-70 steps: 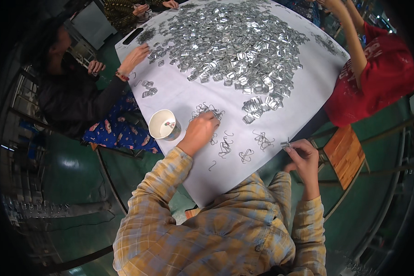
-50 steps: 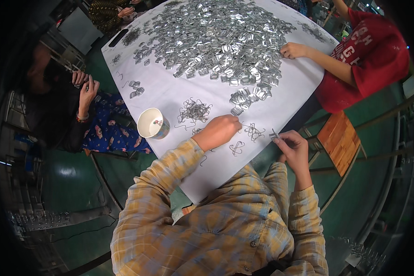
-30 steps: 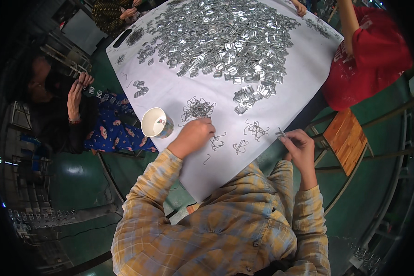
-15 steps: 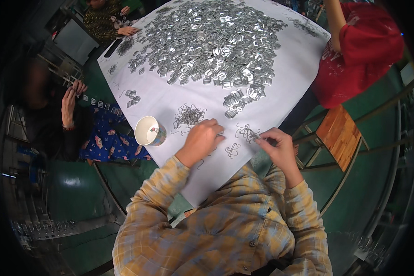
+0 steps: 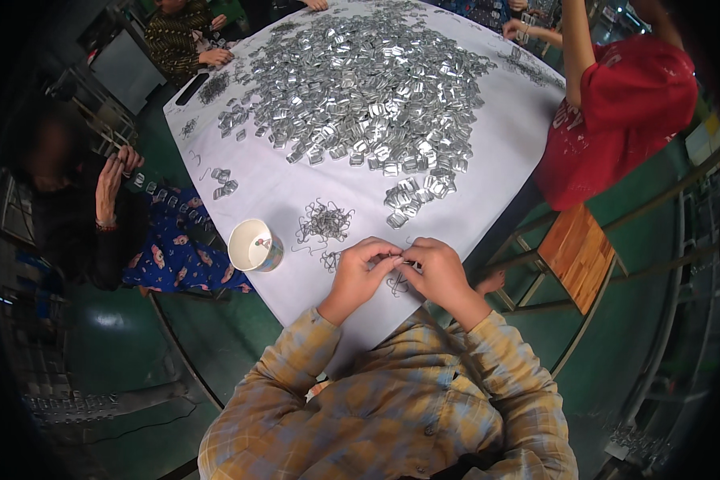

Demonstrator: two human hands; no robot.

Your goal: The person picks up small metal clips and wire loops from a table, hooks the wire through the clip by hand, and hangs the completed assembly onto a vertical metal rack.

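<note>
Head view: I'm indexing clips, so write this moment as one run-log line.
left hand, right hand: close together, grip contents unclear | near left hand: wire hooks, paper cup | beyond: metal pieces heaped

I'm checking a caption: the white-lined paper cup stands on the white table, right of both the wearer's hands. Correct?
Wrong side: the head view shows the white-lined paper cup standing on the white table, left of the wearer's left hand and right hand.
</note>
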